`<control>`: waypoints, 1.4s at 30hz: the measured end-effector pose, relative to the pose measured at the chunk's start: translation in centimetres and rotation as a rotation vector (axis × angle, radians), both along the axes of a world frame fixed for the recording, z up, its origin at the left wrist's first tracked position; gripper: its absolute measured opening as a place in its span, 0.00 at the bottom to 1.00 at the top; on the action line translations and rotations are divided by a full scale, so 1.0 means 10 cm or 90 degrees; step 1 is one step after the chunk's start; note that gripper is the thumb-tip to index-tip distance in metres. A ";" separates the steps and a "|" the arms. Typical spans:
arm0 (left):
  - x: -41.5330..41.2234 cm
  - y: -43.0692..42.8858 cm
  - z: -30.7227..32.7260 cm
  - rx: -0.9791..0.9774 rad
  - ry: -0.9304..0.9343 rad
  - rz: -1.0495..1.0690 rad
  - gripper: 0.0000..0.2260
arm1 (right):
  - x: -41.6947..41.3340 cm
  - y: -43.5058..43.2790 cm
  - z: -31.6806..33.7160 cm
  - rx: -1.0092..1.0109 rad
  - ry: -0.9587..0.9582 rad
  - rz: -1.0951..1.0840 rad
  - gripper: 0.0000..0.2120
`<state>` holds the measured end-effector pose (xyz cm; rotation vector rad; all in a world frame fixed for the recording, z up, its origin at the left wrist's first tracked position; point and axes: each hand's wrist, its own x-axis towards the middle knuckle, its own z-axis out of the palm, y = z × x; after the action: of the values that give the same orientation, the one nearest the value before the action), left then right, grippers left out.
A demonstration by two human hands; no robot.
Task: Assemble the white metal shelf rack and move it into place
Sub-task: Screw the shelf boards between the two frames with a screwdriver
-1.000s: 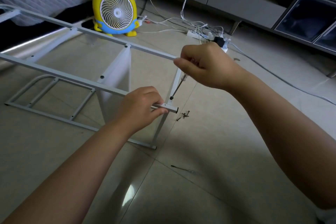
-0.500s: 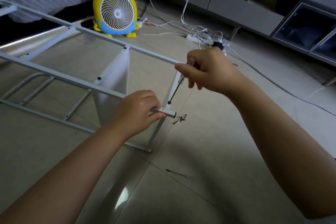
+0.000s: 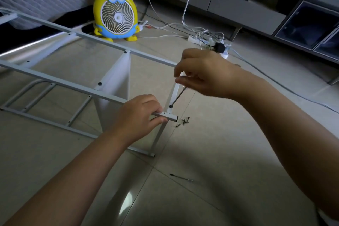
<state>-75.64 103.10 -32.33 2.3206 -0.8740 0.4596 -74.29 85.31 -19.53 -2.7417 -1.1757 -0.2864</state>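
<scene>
Note the thin spare tool (image 3: 180, 177) on the floor tiles, nearer than both hands and untouched.

Note the left hand (image 3: 136, 115) wrapped round the near rail (image 3: 171, 116) of the white shelf rack (image 3: 113, 79), with the thumb under the tube, just short of the open rail end. Brace there and resist any twist of the rail during driving.

Find the loose screws (image 3: 183, 122) on the floor just right of that hand, past the rail end.

Above and right of the left hand, note the right hand (image 3: 203, 73) pinching the screwdriver (image 3: 177, 97) handle in curled fingertips, wrist raised, forearm entering from the right. Follow the shaft down and left to the black screw head (image 3: 171, 106) at the upright, just above the rail end.

Judged step: driving this screw into the joint. Cannot tell how far seated.

- Hold the shaft in line with the screw.
- Press lightly along it and turn with the fingertips.
- Stop at firm seating to avoid stripping the thread.

Beyond both hands, see the rest of the rack lying on its side on the floor. Farther off, see the yellow fan (image 3: 115, 14) and the power strip (image 3: 207, 39), well apart from the work.
</scene>
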 end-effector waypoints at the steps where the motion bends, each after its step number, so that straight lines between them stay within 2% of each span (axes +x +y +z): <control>1: 0.00 0.00 0.00 0.001 -0.001 0.002 0.11 | -0.01 0.00 0.02 -0.005 0.022 0.011 0.17; 5: 0.02 0.01 0.01 -0.007 -0.013 -0.006 0.11 | -0.02 -0.05 0.13 -0.026 0.094 0.025 0.11; 12: 0.02 0.00 -0.01 -0.018 -0.015 0.004 0.11 | -0.04 -0.14 0.16 0.036 0.161 -0.062 0.07; 19: 0.00 0.00 -0.02 -0.015 -0.012 0.004 0.12 | -0.09 0.00 0.13 -0.003 0.073 -0.164 0.13; 23: 0.01 -0.01 -0.02 -0.005 -0.008 0.001 0.10 | -0.12 0.15 0.05 -0.059 0.039 -0.324 0.18; 25: 0.01 -0.01 -0.01 0.006 -0.002 0.000 0.10 | -0.12 0.24 0.06 -0.107 0.032 -0.350 0.20; 27: 0.00 -0.01 0.00 0.009 -0.006 0.003 0.09 | -0.13 0.31 0.10 -0.153 0.028 -0.329 0.20; 29: -0.01 -0.01 0.00 0.009 -0.012 0.003 0.09 | -0.13 0.34 0.15 -0.147 0.050 -0.285 0.16; 33: -0.03 -0.02 0.00 0.019 -0.011 0.009 0.11 | -0.12 0.27 0.29 -0.150 0.199 -0.181 0.08; 36: -0.03 -0.03 0.02 0.024 -0.017 0.014 0.11 | -0.09 0.24 0.36 -0.212 0.162 -0.153 0.05; 42: -0.04 -0.03 -0.01 0.027 -0.040 0.021 0.10 | -0.11 0.21 0.31 -0.172 0.102 -0.146 0.10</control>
<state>-76.01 102.81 -32.44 2.3729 -0.8844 0.5354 -75.42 87.37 -16.47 -3.0688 -0.9189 0.0758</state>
